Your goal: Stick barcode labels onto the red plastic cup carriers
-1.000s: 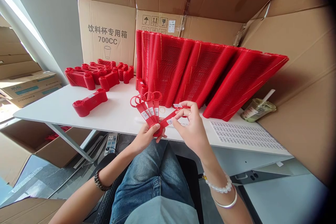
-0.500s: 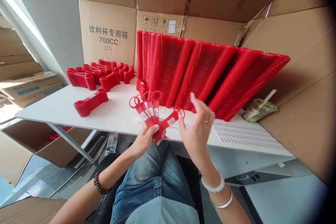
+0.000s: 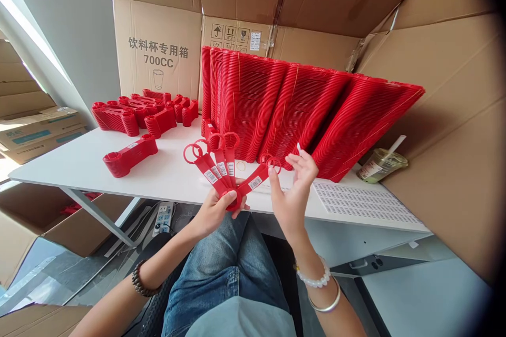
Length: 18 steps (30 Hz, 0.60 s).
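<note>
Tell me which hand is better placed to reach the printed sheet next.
Likely the right hand: it is nearer the printed sheet, while the left hand has its grip on the fanned red strips.

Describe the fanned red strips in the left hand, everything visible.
The fanned red strips look like thin, flat plastic with open rings at their far ends. White barcode labels show on several. Some spread up and leftward, others rightward; their near ends are gathered in the left hand, thumb on top. The right hand is close to the rightward ones; whether it touches them is unclear.
</note>
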Tool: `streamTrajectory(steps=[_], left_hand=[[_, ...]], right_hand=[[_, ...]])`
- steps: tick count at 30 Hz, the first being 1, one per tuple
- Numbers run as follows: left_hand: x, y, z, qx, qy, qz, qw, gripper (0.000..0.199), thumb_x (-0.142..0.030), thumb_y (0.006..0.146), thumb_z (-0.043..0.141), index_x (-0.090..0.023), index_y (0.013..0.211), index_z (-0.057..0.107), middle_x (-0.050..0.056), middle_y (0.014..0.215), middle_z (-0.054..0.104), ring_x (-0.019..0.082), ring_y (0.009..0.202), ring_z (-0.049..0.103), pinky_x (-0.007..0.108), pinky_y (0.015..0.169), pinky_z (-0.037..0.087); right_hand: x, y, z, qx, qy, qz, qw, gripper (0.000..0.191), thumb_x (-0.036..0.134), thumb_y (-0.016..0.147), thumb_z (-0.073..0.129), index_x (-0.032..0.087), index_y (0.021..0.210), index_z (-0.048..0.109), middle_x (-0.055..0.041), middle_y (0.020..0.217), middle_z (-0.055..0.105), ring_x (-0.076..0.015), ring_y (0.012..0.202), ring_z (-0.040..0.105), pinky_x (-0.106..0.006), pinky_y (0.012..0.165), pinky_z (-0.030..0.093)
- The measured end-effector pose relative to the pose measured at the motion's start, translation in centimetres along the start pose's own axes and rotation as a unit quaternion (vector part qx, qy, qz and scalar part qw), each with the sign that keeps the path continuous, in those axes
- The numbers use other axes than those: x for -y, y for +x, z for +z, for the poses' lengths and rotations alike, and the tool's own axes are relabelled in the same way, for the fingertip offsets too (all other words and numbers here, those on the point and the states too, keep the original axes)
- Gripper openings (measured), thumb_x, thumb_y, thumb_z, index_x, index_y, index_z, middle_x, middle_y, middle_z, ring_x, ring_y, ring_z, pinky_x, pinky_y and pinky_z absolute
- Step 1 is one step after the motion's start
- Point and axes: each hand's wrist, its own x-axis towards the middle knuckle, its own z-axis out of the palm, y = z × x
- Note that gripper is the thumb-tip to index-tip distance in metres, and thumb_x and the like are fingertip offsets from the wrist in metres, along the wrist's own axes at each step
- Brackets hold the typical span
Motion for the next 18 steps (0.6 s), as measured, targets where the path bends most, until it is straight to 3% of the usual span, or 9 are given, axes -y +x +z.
streamTrajectory(steps=[3,7,12,15,18], left_hand=[[-0.1,0.0,0.2,-0.008,0.006,0.0,1.0,0.044,-0.052,0.088,0.056,-0.013,0.109,0.058,-0.005,0.063,0.053,0.007,0.047,0.044,0.037,0.072,0.055],[0.3,0.0,0.2,-0.023,0.036,0.004,0.999,0.04,-0.052,0.09,0.053,-0.014,0.103,0.058,-0.006,0.062,0.05,0.007,0.046,0.042,0.034,0.069,0.052],[0.6,-0.4,-0.1,0.04,0.224,0.038,0.973,0.035,-0.044,0.092,0.052,-0.016,0.071,0.057,0.0,0.062,0.049,0.012,0.058,0.043,0.026,0.062,0.041],[0.6,-0.7,0.1,0.076,0.292,0.068,0.951,0.027,-0.036,0.09,0.057,-0.017,0.071,0.058,0.003,0.067,0.053,0.015,0.065,0.045,0.027,0.066,0.039],[0.7,-0.7,0.2,0.069,0.274,0.051,0.958,0.031,-0.039,0.093,0.051,-0.017,0.072,0.057,0.002,0.066,0.053,0.014,0.063,0.045,0.026,0.063,0.039]], right_hand=[[-0.1,-0.6,0.1,-0.019,0.034,0.021,0.999,0.046,0.028,0.091,0.057,0.026,0.131,0.034,-0.0137,0.125,0.057,-0.024,0.123,0.056,-0.05,0.107,0.042],[0.5,-1.2,0.1,-0.051,0.064,-0.004,0.997,0.04,0.027,0.092,0.055,0.027,0.126,0.034,-0.0138,0.126,0.057,-0.0235,0.126,0.055,-0.053,0.108,0.041],[1.9,0.1,-0.3,0.035,0.061,-0.048,0.996,0.04,0.027,0.093,0.054,0.027,0.127,0.034,-0.0143,0.128,0.059,-0.0238,0.123,0.057,-0.051,0.108,0.042],[2.5,1.1,-0.6,0.093,0.057,-0.015,0.994,0.035,0.028,0.094,0.053,0.027,0.126,0.038,-0.0109,0.122,0.065,-0.0225,0.118,0.061,-0.048,0.106,0.044],[2.8,1.5,-1.2,0.118,0.069,-0.007,0.991,0.032,0.027,0.095,0.053,0.026,0.125,0.041,-0.0105,0.127,0.064,-0.0221,0.122,0.059,-0.046,0.107,0.044]])
